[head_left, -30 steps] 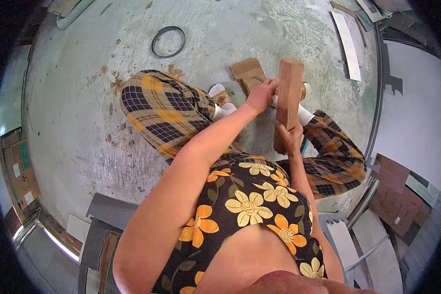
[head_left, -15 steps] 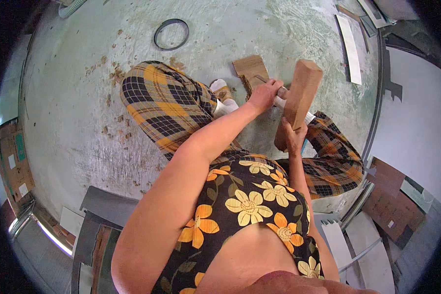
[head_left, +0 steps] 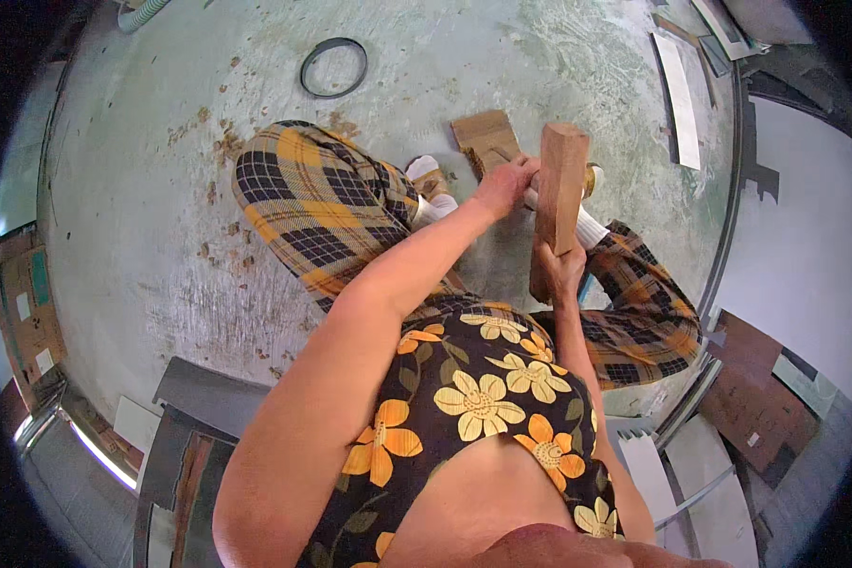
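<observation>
My right hand (head_left: 562, 270) is wrapped round the lower part of a thick, squared block of wood (head_left: 562, 180), which points away from me. The left hand (head_left: 506, 186) is closed on a chisel (head_left: 514, 154); a bit of its blade end shows beyond the fingers, angled at a wooden board (head_left: 485, 133) on the floor. The chisel's handle end is hidden behind the block, which is beside the left fist. Along its left edge the board looks rough and splintered.
My bent legs in plaid trousers (head_left: 322, 199) lie either side of the work, feet close to the board. A black ring (head_left: 333, 68) rests on the floor farther off. Brown chips (head_left: 227, 144) are scattered at left. White strips (head_left: 677, 99) lie at far right.
The block has swung left and become more upright in view, reaching the left fist and covering the chisel's handle end. My left hand has barely moved.
</observation>
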Motion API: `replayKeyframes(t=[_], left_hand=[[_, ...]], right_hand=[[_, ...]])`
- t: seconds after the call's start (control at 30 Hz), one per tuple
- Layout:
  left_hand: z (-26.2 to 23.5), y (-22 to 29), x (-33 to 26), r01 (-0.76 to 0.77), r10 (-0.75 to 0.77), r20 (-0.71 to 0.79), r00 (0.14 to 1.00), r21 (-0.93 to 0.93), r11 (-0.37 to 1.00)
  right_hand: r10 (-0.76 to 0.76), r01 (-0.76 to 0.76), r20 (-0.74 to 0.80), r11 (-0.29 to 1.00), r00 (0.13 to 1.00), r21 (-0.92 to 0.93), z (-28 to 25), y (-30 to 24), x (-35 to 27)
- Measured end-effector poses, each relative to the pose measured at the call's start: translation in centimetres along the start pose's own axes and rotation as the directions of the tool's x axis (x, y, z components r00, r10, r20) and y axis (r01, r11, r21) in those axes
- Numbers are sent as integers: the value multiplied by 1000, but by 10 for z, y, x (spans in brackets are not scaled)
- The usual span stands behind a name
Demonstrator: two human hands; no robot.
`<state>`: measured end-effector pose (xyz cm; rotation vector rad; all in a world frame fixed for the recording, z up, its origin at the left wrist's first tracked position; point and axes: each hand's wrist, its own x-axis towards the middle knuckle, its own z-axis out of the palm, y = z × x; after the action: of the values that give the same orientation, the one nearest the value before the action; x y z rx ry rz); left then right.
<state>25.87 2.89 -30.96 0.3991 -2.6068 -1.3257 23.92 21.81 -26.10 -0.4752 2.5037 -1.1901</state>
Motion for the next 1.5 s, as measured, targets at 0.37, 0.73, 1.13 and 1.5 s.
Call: replayKeyframes(t=[0.37,0.73,1.13,1.5], left_hand=[[-8,6,3,50,-50,5,999,-31,998],[-3,-4,10,2,-1,30,1000,-31,1000],[-6,-10,5,-34,32,54,998,27,999],[8,-13,-2,-80,78,37,996,49,996]], right_hand=[[-91,90,13,995,996,47,4,14,6],[-9,9,22,1000,1000,-2,1,4,0],[-37,38,-10,996,999,79,3,-17,1],[-51,50,27,998,998,29,2,11,-2]])
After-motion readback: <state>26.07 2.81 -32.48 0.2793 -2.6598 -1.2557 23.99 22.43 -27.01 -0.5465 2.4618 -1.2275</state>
